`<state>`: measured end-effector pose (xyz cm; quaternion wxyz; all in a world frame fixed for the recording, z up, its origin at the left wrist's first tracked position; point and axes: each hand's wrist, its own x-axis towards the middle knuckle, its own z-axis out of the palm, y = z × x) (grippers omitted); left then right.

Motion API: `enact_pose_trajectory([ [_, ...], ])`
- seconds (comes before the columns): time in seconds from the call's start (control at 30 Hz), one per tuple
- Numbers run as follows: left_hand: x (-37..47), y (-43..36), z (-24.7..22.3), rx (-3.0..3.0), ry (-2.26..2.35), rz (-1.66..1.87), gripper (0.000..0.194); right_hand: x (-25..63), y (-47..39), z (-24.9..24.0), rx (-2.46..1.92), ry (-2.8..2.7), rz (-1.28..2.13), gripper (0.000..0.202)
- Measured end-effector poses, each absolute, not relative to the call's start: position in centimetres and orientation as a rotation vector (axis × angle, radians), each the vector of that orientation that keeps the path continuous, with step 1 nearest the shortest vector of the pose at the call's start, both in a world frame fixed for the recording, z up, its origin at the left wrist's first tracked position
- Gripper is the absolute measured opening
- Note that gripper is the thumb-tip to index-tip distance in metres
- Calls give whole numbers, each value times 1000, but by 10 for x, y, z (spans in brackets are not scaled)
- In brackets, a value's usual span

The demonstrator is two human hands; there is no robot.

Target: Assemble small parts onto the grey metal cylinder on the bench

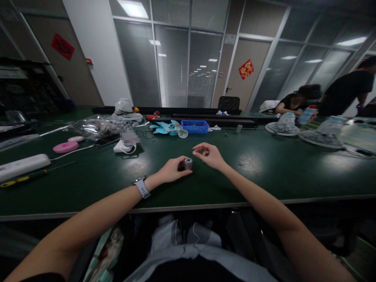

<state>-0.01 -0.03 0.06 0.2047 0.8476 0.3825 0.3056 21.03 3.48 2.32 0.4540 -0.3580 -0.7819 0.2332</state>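
Dim room, ceiling-light glare on tabletop (164,196), edges seemingly stretched

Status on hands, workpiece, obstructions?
Left hand gripping small metal cylinder, upright on table. Right hand raised beside it, fingers curled, contents unclear. Blue bin beyond, not between hands.

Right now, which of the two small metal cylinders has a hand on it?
The nearer cylinder, between the left hand's thumb and fingers; the other cylinder stands untouched farther back, to the right of the blue basket.
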Motion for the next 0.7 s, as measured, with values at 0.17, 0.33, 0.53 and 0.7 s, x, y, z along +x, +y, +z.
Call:
enact_pose_trajectory([
  [0.17, 0, 0, 1, 2346, 1044, 850, 44, 219, 43, 12, -1009, -2094, 833, 38],
  [0.33, -1, -1, 1, 2325, 1033, 849, 45, 213, 36, 10, -1083, -2119, 956, 46],
  [0.53, 0, -1, 2, 2323, 1031, 849, 44, 212, 37, 5, -1083, -2104, 909, 45],
  [0.7, 0, -1, 1, 2324, 1041, 860, 43, 208, 35, 10, -977, -1942, 704, 37],
])
